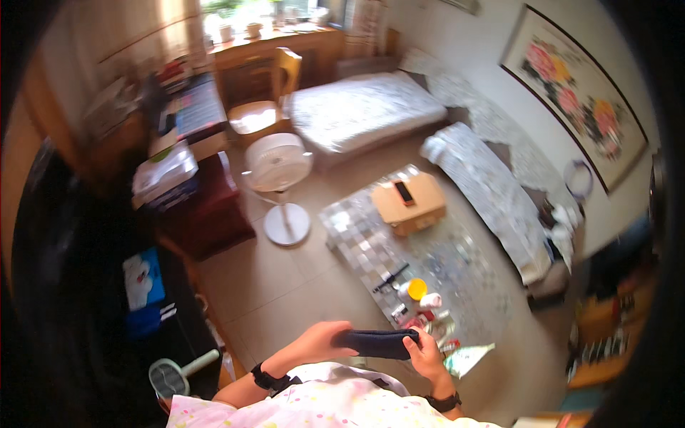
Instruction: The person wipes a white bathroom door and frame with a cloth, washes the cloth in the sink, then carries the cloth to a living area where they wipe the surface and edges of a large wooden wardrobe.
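Observation:
A dark navy folded cloth (382, 344), long and narrow, is held level in front of my body. My right hand (426, 353) grips its right end, thumb on the near face and fingers over the top. At its left end, my left hand (321, 343) has its fingers closed around the cloth; these are slightly smeared by motion. What exact kind of cloth it is, I cannot make out. Both of my wrists wear black bands.
Beyond my hands, a low table (357, 228) bears a cardboard box (408, 203) with a phone (404, 192) on it, a yellow-lidded jar (417, 289) and small items. A white fan (287, 225) stands left of it. Nearer left, a dark cabinet top holds an electric swatter (169, 378).

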